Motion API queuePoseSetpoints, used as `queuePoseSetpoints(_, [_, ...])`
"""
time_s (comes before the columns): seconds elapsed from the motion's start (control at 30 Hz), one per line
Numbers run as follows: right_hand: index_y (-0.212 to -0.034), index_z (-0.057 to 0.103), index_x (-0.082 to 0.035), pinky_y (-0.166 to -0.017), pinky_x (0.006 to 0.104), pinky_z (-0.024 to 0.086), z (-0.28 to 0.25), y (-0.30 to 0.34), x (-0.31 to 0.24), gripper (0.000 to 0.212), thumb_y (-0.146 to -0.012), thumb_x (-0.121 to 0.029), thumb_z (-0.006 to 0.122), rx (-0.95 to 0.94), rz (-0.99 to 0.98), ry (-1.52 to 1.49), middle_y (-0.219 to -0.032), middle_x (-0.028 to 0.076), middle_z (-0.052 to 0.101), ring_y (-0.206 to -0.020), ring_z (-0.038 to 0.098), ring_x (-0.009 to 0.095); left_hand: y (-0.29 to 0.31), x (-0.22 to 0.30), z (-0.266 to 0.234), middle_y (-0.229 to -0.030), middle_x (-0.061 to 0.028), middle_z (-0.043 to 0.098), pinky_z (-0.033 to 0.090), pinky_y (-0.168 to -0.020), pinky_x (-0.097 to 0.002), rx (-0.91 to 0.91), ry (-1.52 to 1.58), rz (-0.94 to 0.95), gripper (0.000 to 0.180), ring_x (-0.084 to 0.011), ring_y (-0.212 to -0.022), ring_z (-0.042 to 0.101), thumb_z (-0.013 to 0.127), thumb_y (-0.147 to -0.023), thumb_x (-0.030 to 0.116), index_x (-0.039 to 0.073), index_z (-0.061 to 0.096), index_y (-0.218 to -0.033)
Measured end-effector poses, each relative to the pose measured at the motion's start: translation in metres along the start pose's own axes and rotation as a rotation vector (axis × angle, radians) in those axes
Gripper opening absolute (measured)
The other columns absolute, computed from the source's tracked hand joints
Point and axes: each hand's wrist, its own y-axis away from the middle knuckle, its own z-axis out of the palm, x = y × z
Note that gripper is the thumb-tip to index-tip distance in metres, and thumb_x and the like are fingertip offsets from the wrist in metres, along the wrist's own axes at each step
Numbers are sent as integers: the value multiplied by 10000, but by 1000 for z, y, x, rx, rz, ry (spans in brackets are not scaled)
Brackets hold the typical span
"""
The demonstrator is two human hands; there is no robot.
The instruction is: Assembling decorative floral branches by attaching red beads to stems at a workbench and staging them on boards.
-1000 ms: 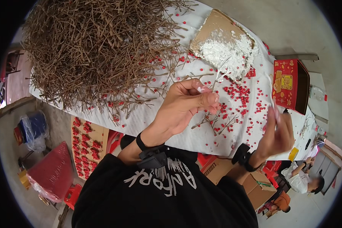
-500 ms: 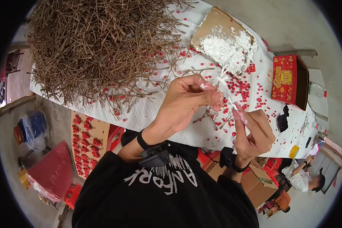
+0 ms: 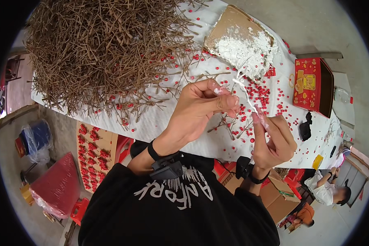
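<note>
My left hand [image 3: 203,108] is closed in a pinch on a thin twig [image 3: 233,87], whose forked upper ends are coated white. Between it and my right hand [image 3: 274,137] runs a white strand [image 3: 247,93], which leaves the white fork and ends at my right thumb and fingertips, pinched together. Whether this strand is a coated twig tip or stretched white paste, I cannot tell. White residue covers the fingertips of both hands. Loose red berries [image 3: 260,96] lie scattered on the white-covered table [image 3: 160,123] beneath.
A large heap of brown twigs [image 3: 106,49] fills the far left. Behind my hands lies a board [image 3: 233,24] with white paste [image 3: 250,53]. A red box [image 3: 309,86] and a black object [image 3: 305,128] are at right. Berry clusters lie on cardboard [image 3: 106,141] at lower left. Two people sit at lower right.
A white strand now spans from the forked twig to my right fingertips, where a short white end showed before. My left hand has hardly moved.
</note>
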Motion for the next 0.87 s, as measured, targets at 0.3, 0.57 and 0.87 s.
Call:
queuePoseSetpoints(0.3, [-896,715,60,-480,210,333,4,3,0,212,-699,135,733,-39,122,-83,-675,115,628,-531,497,114,-1,0,-1,-793,-78,633,544,-793,-406,2,-12,-6,110,-196,-672,634,683,-869,52,34,575,-858])
queuePoseSetpoints(0.57, [-904,718,50,-482,215,378,13,9,-2,199,-717,112,747,23,242,-258,-670,113,644,-537,538,116,-2,-3,-2,-781,-77,632,543,-777,-403,15,-51,7,116,-194,-676,631,688,-867,56,33,575,-853])
queuePoseSetpoints(0.87, [-981,712,26,-439,214,346,15,7,-4,206,-784,87,710,24,272,-298,-660,91,613,-506,521,111,-2,-4,-3,-841,-119,689,549,-685,-298,15,52,-28,137,-184,-710,666,762,-804,61,8,655,-872])
